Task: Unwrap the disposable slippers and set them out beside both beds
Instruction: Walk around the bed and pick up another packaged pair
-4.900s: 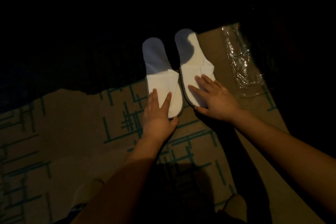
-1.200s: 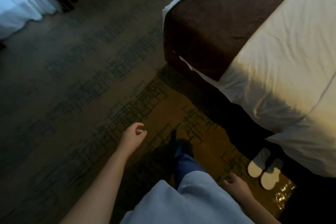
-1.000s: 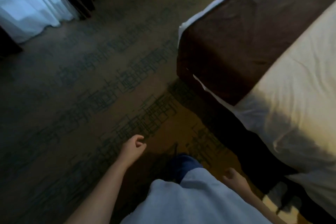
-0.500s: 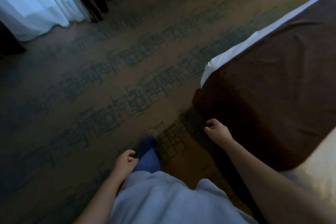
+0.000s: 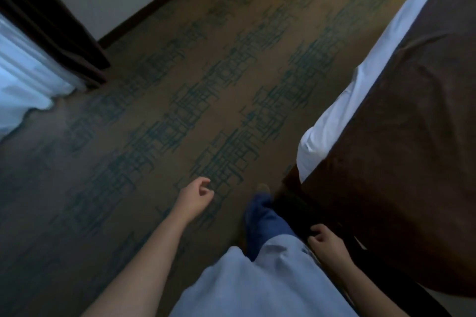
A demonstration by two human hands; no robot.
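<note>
Left hand [image 5: 197, 197] hangs loosely curled over the carpet [image 5: 159, 116], holding nothing. Right hand [image 5: 325, 242] is also loosely curled and empty, low beside the near corner of the bed [image 5: 401, 152]. No slippers are in view, wrapped or unwrapped, so their direction from either hand cannot be told. The bed lies on the right, its long edge running from near right to far; the right hand is the nearer to it. A foot in a blue sock [image 5: 260, 211] is set forward just left of the bed corner. Judged from this, the step in hand is walking past the bed foot to fetch or reach the next pair.
</note>
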